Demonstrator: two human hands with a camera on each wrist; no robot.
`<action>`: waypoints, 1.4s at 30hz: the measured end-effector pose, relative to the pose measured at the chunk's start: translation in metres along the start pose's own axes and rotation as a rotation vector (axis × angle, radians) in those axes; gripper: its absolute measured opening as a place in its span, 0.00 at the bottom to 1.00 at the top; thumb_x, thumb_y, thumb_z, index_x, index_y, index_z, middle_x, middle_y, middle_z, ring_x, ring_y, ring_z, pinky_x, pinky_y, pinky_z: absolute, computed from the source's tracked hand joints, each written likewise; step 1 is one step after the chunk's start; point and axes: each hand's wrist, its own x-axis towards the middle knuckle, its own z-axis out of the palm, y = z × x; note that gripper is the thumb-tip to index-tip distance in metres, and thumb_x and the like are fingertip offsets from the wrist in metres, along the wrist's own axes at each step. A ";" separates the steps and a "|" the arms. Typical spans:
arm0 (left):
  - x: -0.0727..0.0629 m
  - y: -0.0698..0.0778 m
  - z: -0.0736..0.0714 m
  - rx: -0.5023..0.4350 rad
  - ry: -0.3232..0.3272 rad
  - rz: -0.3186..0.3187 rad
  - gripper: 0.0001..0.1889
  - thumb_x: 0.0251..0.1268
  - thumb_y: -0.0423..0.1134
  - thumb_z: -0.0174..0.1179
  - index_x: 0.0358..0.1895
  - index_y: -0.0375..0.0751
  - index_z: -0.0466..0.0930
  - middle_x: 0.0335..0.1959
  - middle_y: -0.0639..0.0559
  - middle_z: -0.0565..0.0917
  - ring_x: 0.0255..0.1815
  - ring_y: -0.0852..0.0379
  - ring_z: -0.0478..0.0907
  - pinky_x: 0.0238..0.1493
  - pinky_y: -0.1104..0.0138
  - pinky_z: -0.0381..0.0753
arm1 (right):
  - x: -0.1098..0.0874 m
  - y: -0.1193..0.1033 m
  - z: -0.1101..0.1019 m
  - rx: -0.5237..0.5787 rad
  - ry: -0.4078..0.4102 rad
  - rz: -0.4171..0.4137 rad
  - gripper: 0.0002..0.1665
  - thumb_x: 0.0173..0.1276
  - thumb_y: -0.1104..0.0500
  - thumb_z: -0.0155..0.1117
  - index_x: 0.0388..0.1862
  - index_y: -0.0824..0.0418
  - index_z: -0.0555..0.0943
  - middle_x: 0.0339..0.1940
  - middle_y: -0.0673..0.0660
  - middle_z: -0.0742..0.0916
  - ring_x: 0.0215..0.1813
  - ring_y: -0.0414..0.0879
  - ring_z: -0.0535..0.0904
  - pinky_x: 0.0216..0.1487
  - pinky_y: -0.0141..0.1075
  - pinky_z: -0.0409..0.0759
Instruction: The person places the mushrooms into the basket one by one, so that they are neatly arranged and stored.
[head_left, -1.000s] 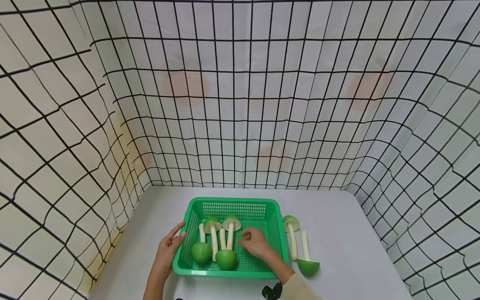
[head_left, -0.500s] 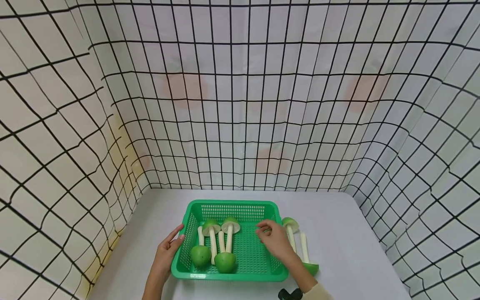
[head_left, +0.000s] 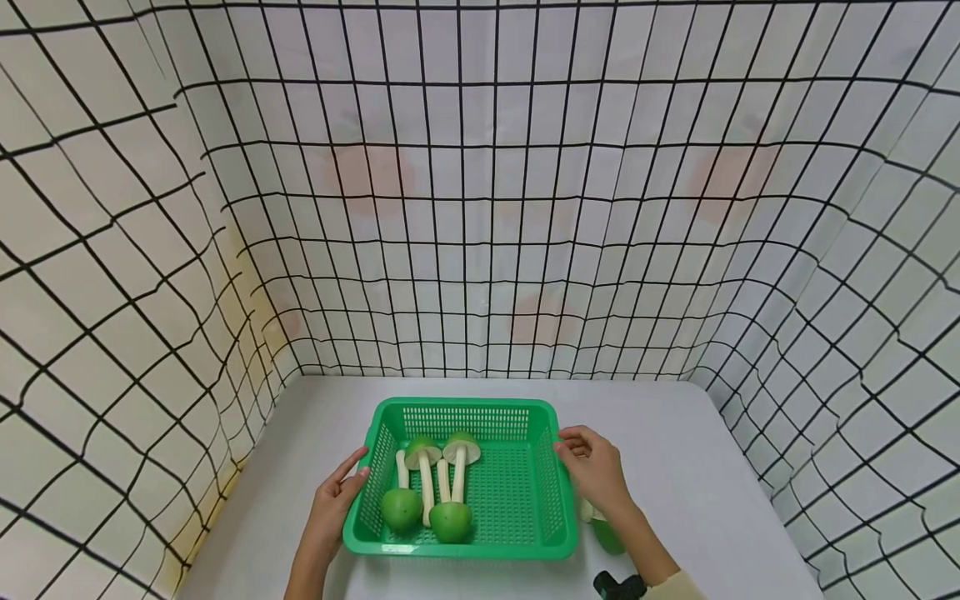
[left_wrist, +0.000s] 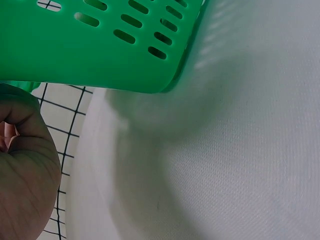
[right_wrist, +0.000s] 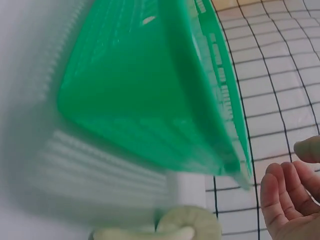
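My left hand (head_left: 330,504) holds the left rim of a green plastic basket (head_left: 536,550), its thumb and forefinger at the edge. In the left wrist view part of that hand (left_wrist: 27,165) shows beside the basket wall (left_wrist: 100,60). Several toy mushrooms with green caps and pale stems lie in the basket's left half, among them one mushroom (head_left: 451,522) cap toward me. My right hand (head_left: 596,471) is over the right rim, fingers loosely bent and holding nothing. Beneath its wrist, a mushroom cap (head_left: 607,537) shows; the rest is largely hidden.
A white table (head_left: 697,467) carries the basket. Black grid netting (head_left: 480,250) hangs before pale walls at the back and sides. A mushroom (right_wrist: 195,222) lies close outside the basket in the right wrist view. A black device (head_left: 619,585) sits at the right wrist.
My right hand has moved right, out from inside the basket to its right rim, and now covers most of the mushrooms outside. The left hand stays at the left rim.
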 end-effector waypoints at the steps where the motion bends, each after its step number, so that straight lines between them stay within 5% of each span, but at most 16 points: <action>1: 0.000 0.000 0.000 -0.002 -0.001 -0.001 0.31 0.74 0.55 0.61 0.77 0.58 0.68 0.48 0.40 0.87 0.41 0.52 0.86 0.41 0.61 0.89 | 0.000 0.001 -0.003 -0.006 0.004 0.006 0.13 0.73 0.57 0.69 0.52 0.61 0.85 0.43 0.55 0.89 0.43 0.42 0.84 0.45 0.27 0.82; 23: 0.000 -0.006 -0.002 -0.007 0.015 -0.022 0.32 0.72 0.57 0.63 0.77 0.57 0.69 0.49 0.42 0.88 0.39 0.54 0.87 0.39 0.62 0.89 | -0.003 0.065 -0.051 -0.184 0.035 0.109 0.16 0.73 0.54 0.69 0.54 0.60 0.84 0.44 0.55 0.89 0.45 0.43 0.84 0.42 0.28 0.80; 31: 0.000 -0.004 -0.001 -0.004 -0.004 -0.011 0.32 0.74 0.56 0.61 0.77 0.56 0.68 0.53 0.39 0.87 0.40 0.53 0.88 0.40 0.61 0.90 | -0.008 0.087 -0.058 -0.213 0.041 0.150 0.28 0.72 0.53 0.69 0.65 0.65 0.76 0.49 0.61 0.87 0.50 0.53 0.85 0.44 0.35 0.81; 42: 0.004 -0.005 -0.003 -0.006 0.000 -0.008 0.32 0.70 0.58 0.64 0.75 0.60 0.71 0.48 0.41 0.88 0.38 0.53 0.87 0.39 0.61 0.89 | -0.007 0.117 -0.052 -0.196 -0.016 0.181 0.28 0.73 0.51 0.69 0.63 0.67 0.77 0.53 0.64 0.86 0.53 0.57 0.85 0.46 0.39 0.84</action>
